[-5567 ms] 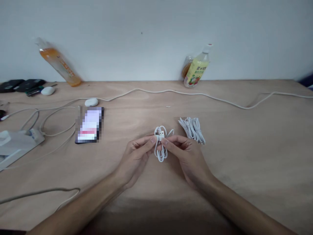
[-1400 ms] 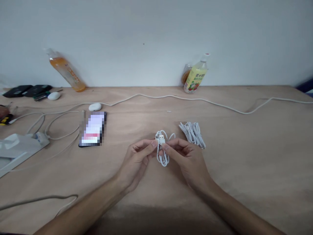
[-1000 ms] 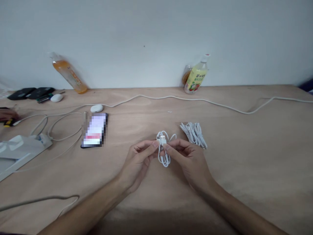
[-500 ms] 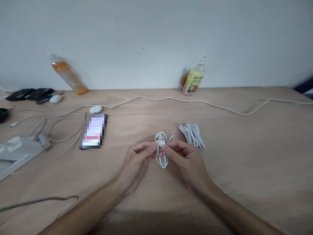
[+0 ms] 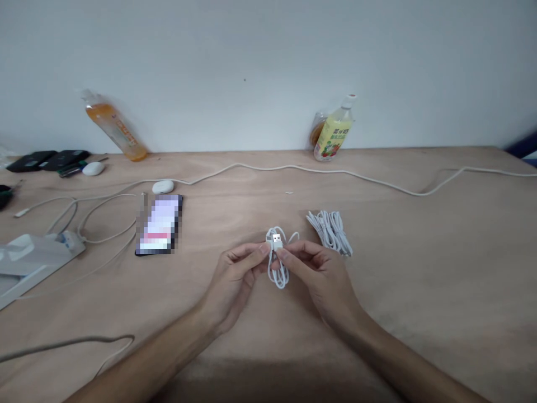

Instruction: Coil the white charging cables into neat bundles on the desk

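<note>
left hand (image 5: 235, 280): fingers curled, thumb and forefinger pinched on the coiled white cable (image 5: 278, 271) from its left.
right hand (image 5: 321, 280): same pinch from the right, other fingers loosely bent.
coiled white cable: between both hands, low over the table (image 5: 419, 268), loops hanging below the pinch.
usb plug (image 5: 277, 239): upright above the fingertips; the two-sided pinch likely keeps the loops from springing open.
second cable bundle (image 5: 331, 232): on the table just beyond the right hand, apart from it.
phone (image 5: 159, 225): flat, well left.

Wooden table (image 5: 419, 291) — phone (image 5: 159, 225), coiled cable bundle (image 5: 331, 232), long white cord (image 5: 377, 180), orange bottle (image 5: 115, 126), yellow bottle (image 5: 333, 131) by the wall
</note>
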`<state>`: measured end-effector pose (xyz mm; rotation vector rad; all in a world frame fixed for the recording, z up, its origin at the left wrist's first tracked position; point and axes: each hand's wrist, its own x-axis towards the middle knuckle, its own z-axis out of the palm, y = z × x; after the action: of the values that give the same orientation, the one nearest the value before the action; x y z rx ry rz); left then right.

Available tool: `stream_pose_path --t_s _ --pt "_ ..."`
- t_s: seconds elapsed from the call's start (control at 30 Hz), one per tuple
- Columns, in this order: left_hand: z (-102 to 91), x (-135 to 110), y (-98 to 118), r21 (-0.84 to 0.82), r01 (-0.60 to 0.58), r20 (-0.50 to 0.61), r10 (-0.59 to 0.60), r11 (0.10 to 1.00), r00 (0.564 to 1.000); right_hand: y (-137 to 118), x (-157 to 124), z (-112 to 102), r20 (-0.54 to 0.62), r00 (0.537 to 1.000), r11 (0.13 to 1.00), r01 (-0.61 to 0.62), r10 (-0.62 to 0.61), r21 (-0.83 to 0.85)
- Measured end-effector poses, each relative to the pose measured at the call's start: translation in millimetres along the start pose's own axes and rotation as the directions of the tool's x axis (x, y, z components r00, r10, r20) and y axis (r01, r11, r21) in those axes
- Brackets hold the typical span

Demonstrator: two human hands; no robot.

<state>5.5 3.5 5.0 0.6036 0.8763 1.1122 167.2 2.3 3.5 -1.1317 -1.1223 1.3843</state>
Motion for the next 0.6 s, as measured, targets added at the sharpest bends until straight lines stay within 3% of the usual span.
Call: stream_pose_path --t_s 0.6 --pt "-0.1 0.4 0.2 -0.014 0.018 -0.007 -0.018 1.0 1.0 1.0 -0.1 0.0 0.0 1.0 1.0 -0.014 0.014 0.002"
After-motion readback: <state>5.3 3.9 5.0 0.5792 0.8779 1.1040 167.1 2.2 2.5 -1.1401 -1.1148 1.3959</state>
